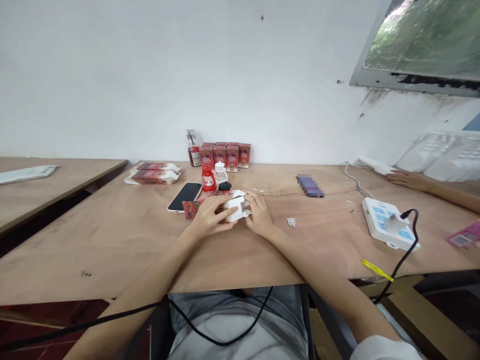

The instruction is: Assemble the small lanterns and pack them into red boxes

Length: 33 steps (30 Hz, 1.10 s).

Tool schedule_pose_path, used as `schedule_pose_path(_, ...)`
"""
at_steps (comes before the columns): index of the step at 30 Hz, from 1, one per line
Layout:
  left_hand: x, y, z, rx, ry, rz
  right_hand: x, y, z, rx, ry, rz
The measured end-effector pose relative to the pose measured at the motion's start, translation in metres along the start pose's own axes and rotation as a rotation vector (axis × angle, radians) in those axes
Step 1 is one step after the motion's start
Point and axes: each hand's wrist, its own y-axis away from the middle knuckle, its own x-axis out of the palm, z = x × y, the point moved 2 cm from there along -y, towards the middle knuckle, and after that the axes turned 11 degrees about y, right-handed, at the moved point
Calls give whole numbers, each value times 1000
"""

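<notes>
Both my hands meet over a small white cardboard insert (237, 207) at the middle of the wooden table (112, 250). My left hand (210, 216) curls round its left side, fingers closed on it. My right hand (258, 214) grips its right side with bent fingers. A flat red printed carton (195, 206) lies under and just left of my left hand. A small red lantern (208, 179) and a small white lantern (220, 172) stand just behind, beside a black round piece (225, 185).
A phone (185, 196) lies left of the hands. Red boxes (225, 154) line the wall, flat cartons (154, 173) stacked to their left. A white power strip (390, 222) with a black cable sits right. Another person's hand (405, 177) rests far right.
</notes>
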Motion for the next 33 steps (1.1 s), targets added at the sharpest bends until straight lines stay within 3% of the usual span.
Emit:
schedule_pose_path(7,5,7,7,-97,-26,45,4,-1,-5,66,-218,-39)
schedule_pose_path(13,11,12,13,-204,-93,144,3,0,-5,135,-387,12)
schedule_pose_path(21,10,8,4,-256,-52,62,14,-3,-11,666,-969,37)
schedule_pose_path(24,11,9,4,-319,-47,69,17,-5,-14,766,-1180,84)
schedule_pose_path(28,11,9,3,-369,-47,102,16,-6,-13,783,-1343,225)
schedule_pose_path(33,9,7,2,-330,-69,75,14,-5,-4,727,-1314,245)
